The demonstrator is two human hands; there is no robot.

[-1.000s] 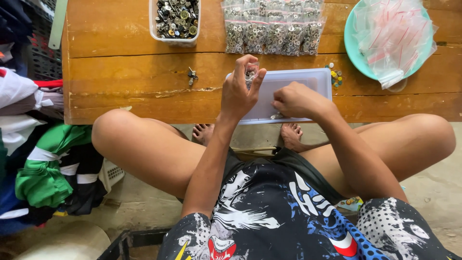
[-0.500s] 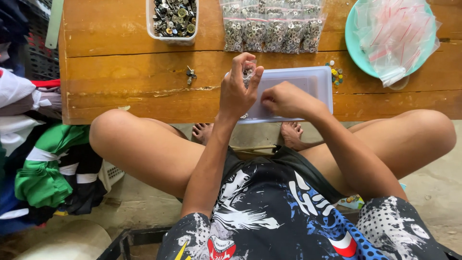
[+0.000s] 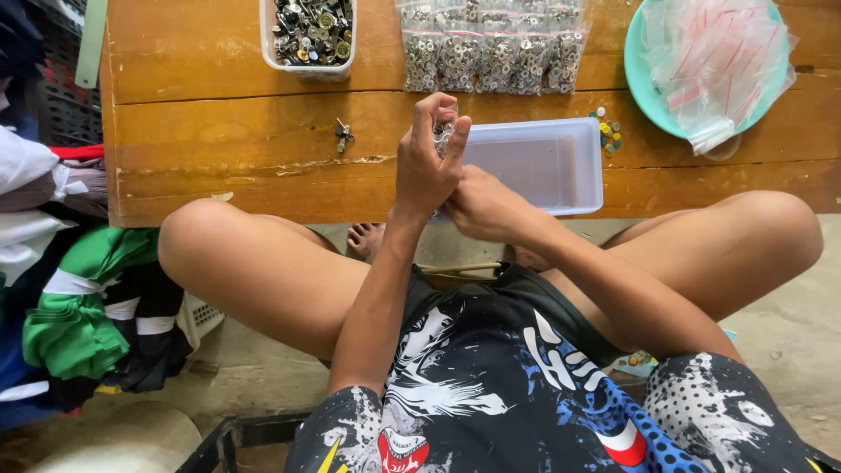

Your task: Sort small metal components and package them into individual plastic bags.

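Observation:
My left hand [image 3: 427, 166] is raised over the wooden table's [image 3: 219, 131] front edge, pinching a small clear bag of metal parts [image 3: 443, 131] between thumb and fingers. My right hand [image 3: 486, 206] sits just below and to its right, pressed against the left hand's heel; its fingertips are hidden, so what it holds is unclear. Both hands are at the left end of a shallow clear plastic tray [image 3: 547, 166] that overhangs the table edge.
A clear tub of mixed metal hardware [image 3: 311, 35] stands at the back, beside a row of filled small bags [image 3: 495, 52]. A teal bowl [image 3: 638, 61] holds empty zip bags. A small metal piece [image 3: 342, 133] and coloured bits [image 3: 607, 131] lie loose. Folded clothes [image 3: 79, 324] are piled at left.
My right hand has slid left off the tray and tucked in under my left hand. My left hand stays raised with the small bag, shifted slightly toward me.

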